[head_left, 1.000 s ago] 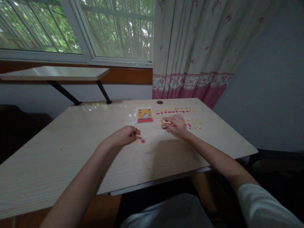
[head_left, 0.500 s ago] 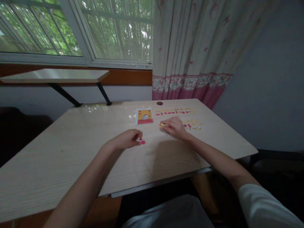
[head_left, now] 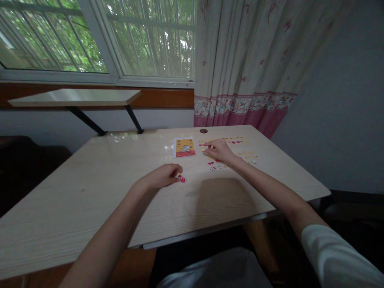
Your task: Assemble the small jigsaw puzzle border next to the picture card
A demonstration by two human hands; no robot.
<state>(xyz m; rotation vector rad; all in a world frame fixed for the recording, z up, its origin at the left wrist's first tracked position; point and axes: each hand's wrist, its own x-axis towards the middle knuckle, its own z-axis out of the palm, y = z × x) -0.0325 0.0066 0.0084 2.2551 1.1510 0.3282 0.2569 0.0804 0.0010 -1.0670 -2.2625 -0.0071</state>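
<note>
Yellow piece (head_left: 204,148) pinched in the right hand (head_left: 219,151)

I see thumb and finger narrowed around it over the pale desk (head_left: 75,208), just right of the picture card (head_left: 185,148). The left hand (head_left: 166,175) curls beside small red pieces (head_left: 182,179); I can't tell whether it grips one. Beyond the right hand, I see rows of pieces (head_left: 238,142).

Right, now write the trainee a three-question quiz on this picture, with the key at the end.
1. True or false: the picture card lies to the left of the right hand.
2. What is at the fingertips of the left hand? a) a pen; b) small red pieces; c) a cup.
3. Fill in the colour: the bottom band of the curtain is ____.

Key: 1. True. 2. b. 3. Pink.
</note>
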